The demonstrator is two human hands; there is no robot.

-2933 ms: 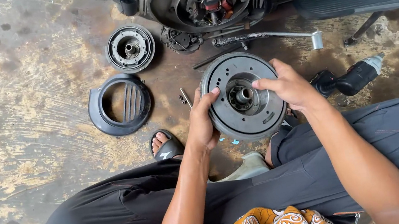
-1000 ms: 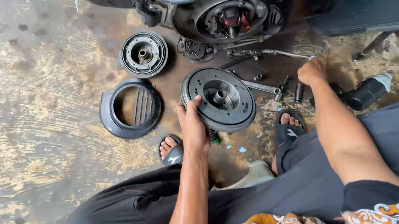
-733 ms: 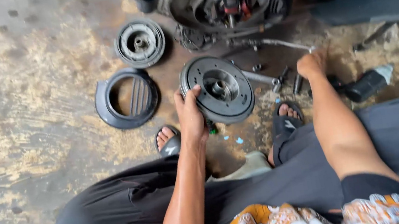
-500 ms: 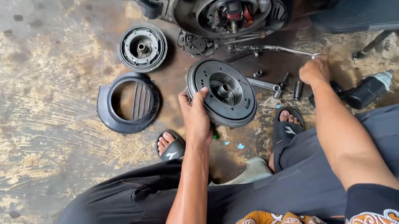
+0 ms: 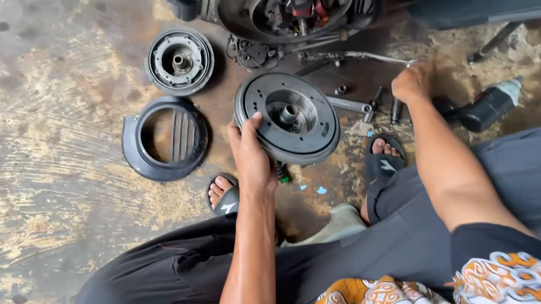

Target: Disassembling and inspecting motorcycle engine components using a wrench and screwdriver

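Observation:
My left hand (image 5: pixel 251 156) grips the left rim of a round dark metal flywheel (image 5: pixel 288 115) and holds it tilted just above the oily concrete floor. My right hand (image 5: pixel 411 81) is down on the floor to the right, fingers closed among loose tools: a socket and extension (image 5: pixel 372 104) and a long metal wrench (image 5: pixel 355 55). Whether it grasps one of them is hidden by the hand. Straight ahead is the open engine side (image 5: pixel 300 6) of a scooter, with its stator coils exposed.
A black round fan cover (image 5: pixel 165 139) lies at left, a smaller round metal part (image 5: pixel 180 61) behind it. A black power tool (image 5: pixel 485 107) lies at right. My sandalled feet (image 5: pixel 223 193) rest on the floor below the flywheel.
My right hand has let go of the flywheel and reached right to the tools on the floor. The left hand alone now holds the flywheel, shifted slightly left and toward the engine.

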